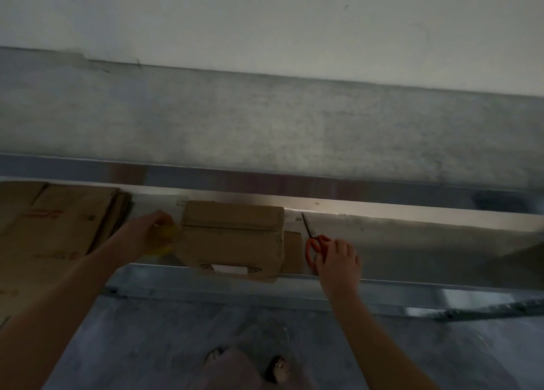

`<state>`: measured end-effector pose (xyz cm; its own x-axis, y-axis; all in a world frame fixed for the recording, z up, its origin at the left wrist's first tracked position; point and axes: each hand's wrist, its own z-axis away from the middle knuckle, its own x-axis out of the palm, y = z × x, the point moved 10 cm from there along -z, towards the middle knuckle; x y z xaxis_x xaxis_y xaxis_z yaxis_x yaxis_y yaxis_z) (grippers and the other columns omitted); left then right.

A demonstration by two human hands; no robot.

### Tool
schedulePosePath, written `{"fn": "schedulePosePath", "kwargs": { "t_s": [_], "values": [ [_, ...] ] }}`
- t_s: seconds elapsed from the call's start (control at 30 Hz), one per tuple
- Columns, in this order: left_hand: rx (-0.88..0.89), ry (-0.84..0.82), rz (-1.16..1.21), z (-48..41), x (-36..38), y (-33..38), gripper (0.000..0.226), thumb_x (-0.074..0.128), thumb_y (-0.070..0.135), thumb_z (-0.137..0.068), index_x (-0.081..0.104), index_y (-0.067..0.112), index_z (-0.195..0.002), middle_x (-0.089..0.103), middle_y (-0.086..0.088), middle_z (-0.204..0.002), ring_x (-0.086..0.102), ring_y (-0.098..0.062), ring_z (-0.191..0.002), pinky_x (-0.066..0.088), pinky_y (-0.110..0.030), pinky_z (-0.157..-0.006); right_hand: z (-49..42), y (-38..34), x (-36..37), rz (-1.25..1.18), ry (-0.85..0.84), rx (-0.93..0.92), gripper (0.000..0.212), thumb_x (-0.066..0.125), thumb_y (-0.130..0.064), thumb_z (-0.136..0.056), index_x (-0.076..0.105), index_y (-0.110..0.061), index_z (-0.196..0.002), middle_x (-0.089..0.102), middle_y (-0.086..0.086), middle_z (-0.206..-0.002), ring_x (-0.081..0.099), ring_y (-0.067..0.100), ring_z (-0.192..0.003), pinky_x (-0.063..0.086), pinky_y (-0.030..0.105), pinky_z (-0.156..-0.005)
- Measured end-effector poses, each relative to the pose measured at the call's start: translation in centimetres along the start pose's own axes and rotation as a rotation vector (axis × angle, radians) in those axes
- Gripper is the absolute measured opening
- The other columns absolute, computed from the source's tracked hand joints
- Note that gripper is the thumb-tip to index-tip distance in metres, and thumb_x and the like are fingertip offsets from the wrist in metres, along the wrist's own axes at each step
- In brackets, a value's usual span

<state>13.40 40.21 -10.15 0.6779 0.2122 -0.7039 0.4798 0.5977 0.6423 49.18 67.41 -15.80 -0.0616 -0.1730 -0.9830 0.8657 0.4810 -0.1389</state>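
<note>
The box [232, 236], at the table's [412, 248] front edge, looks light yet stiff, best held by its sides; the left hand [144, 235] grips a yellow tape roll [164, 241] beside it, and the right hand's [338, 261] fingers rest on the light scissors' [311, 241] handles, grasp unclear.

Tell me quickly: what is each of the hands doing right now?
Left hand: grips a yellow tape roll.
Right hand: fingers on the orange scissors; grip cannot be told.

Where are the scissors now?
Head view, right of centre: the scissors lie on the metal table just right of the cardboard box, right hand on their handles.
</note>
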Motion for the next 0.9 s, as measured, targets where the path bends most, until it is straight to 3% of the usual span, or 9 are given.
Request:
{"fn": "schedulePosePath", "kwargs": {
  "t_s": [0.07, 0.17, 0.3, 0.37, 0.43, 0.57, 0.67, 0.73, 0.9],
  "values": [
    [0.002, -0.018, -0.024, 0.0, -0.1, -0.1, 0.034, 0.075, -0.001, -0.077, 0.064, 0.021, -0.1, 0.068, -0.003, -0.096, 0.068, -0.016, -0.083, 0.057, -0.029, -0.076, -0.8, -0.1, -0.1, 0.041, -0.03, 0.02, 0.033, 0.043, -0.041, -0.099, 0.055, -0.017, -0.118, 0.061, 0.002, -0.115, 0.054, 0.02, -0.105, 0.044, 0.032, -0.09],
    [0.032, -0.035, -0.034, -0.1, -0.4, 0.0, 0.036, 0.077, 0.006, -0.077, 0.062, 0.035, -0.093, 0.068, 0.007, -0.093, 0.067, -0.006, -0.08, 0.05, -0.01, -0.065, -1.3, 0.2, -0.4, 0.036, -0.059, 0.061, 0.032, 0.04, -0.041, -0.102, 0.057, -0.015, -0.11, 0.068, 0.003, -0.104, 0.063, 0.019, -0.091, 0.048, 0.03, -0.079],
    [0.047, -0.115, -0.065, -0.6, -0.5, -0.1, 0.032, 0.079, 0.021, -0.078, 0.061, 0.03, -0.102, 0.066, 0.007, -0.1, 0.064, -0.012, -0.089, 0.055, -0.03, -0.081, 0.5, 1.4, -1.4, -0.003, -0.056, 0.185, 0.042, 0.035, -0.047, -0.103, 0.054, -0.013, -0.12, 0.066, 0.007, -0.11, 0.067, 0.026, -0.095, 0.05, 0.034, -0.079],
    [0.09, -0.148, -0.123, -0.6, -0.6, 0.3, 0.037, 0.08, 0.032, -0.077, 0.058, 0.031, -0.106, 0.064, 0.011, -0.102, 0.062, -0.007, -0.09, 0.051, -0.023, -0.079, 2.7, 1.3, -2.6, -0.075, -0.033, 0.243, 0.047, 0.036, -0.052, -0.101, 0.051, -0.016, -0.125, 0.067, 0.009, -0.107, 0.068, 0.029, -0.093, 0.052, 0.037, -0.082],
    [0.135, -0.184, -0.132, -0.4, -0.4, 0.6, 0.04, 0.079, 0.037, -0.076, 0.057, 0.031, -0.109, 0.063, 0.012, -0.104, 0.061, -0.008, -0.092, 0.049, -0.023, -0.081, 5.4, 0.4, -4.1, -0.052, -0.015, 0.281, 0.04, 0.045, -0.043, -0.1, 0.045, -0.017, -0.13, 0.07, 0.01, -0.104, 0.069, 0.031, -0.091, 0.052, 0.037, -0.082],
    [0.21, -0.257, -0.121, 0.2, -0.1, 0.7, 0.049, 0.08, 0.032, -0.076, 0.055, 0.027, -0.117, 0.061, 0.007, -0.108, 0.059, -0.012, -0.098, 0.047, -0.024, -0.085, 12.6, -3.4, -8.2, -0.138, 0.186, 0.343, 0.03, 0.052, -0.028, -0.096, 0.049, -0.009, -0.12, 0.071, 0.018, -0.093, 0.068, 0.039, -0.08, 0.051, 0.041, -0.072],
    [0.247, -0.26, -0.076, 0.7, -0.4, 0.5, 0.05, 0.08, 0.026, -0.077, 0.053, 0.028, -0.119, 0.06, 0.002, -0.112, 0.058, -0.017, -0.102, 0.05, -0.032, -0.087, 18.2, -9.0, -11.2, -0.192, 0.402, 0.299, 0.024, 0.066, -0.018, -0.088, 0.055, -0.008, -0.106, 0.067, 0.015, -0.067, 0.064, 0.035, -0.054, 0.044, 0.031, -0.052],
    [0.245, -0.246, -0.041, 0.9, -0.8, 0.3, 0.046, 0.077, 0.027, -0.08, 0.052, 0.031, -0.119, 0.058, 0.002, -0.114, 0.057, -0.018, -0.103, 0.05, -0.034, -0.087, 21.1, -13.7, -12.2, -0.227, 0.484, 0.243, 0.03, 0.075, -0.015, -0.08, 0.058, -0.009, -0.104, 0.065, 0.01, -0.059, 0.061, 0.032, -0.045, 0.043, 0.03, -0.05],
    [0.292, -0.239, 0.001, 1.3, -1.3, 0.8, 0.037, 0.074, 0.028, -0.082, 0.053, 0.028, -0.112, 0.054, 0.001, -0.11, 0.053, -0.017, -0.1, 0.049, -0.034, -0.083, 23.6, -23.3, -7.4, -0.411, 0.234, 0.188, 0.04, 0.072, -0.034, -0.079, 0.055, -0.03, -0.115, 0.071, -0.003, -0.075, 0.069, 0.025, -0.066, 0.049, 0.031, -0.059]
  ]
}}
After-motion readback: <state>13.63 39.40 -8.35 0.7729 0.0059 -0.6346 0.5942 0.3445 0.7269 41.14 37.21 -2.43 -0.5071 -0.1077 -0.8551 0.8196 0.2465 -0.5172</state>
